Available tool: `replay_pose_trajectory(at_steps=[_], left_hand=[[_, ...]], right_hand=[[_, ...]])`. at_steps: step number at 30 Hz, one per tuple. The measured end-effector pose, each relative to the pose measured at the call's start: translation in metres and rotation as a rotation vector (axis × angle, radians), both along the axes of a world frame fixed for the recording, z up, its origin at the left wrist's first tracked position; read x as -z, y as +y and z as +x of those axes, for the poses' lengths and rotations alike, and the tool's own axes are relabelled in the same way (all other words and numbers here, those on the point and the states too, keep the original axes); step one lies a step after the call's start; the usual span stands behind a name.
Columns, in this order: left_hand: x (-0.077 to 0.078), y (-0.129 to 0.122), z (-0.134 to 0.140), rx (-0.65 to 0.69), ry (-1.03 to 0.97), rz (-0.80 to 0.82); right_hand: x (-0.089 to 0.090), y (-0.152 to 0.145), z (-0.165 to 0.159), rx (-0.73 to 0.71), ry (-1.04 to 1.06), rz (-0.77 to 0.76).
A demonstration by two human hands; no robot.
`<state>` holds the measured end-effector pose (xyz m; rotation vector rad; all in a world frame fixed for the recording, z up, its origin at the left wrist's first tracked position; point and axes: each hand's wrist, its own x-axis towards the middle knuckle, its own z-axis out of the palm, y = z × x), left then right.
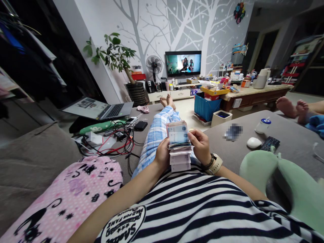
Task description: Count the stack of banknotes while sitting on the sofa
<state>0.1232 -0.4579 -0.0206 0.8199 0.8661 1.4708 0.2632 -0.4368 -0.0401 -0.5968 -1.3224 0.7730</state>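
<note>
A thick stack of banknotes is held over my lap, with a bluish note facing me at the top and paler notes fanned out below. My left hand is closed around the stack's left side. The thumb and fingers of my right hand pinch its upper right edge. On the right wrist are a pale watch and a dark bracelet. Beneath the notes are my legs in blue plaid trousers, stretched out along the grey sofa.
Left of my legs lie tangled cables, a black box and an open laptop. A pink cushion is by my left arm. To the right are a green neck pillow, white mouse, jar and another person's feet.
</note>
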Motion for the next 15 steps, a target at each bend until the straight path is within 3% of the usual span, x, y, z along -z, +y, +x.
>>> replay_pose_trajectory(at_steps=[7,15], left_hand=[[0.0049,0.0022,-0.0021,0.022,0.015,0.048],[-0.0005,-0.0015,0.0016,0.043,-0.019,-0.002]], right_hand=[[0.0012,0.0006,0.0003,-0.024,0.006,0.017],[0.0028,-0.0001,0.0019,-0.033,-0.037,0.062]])
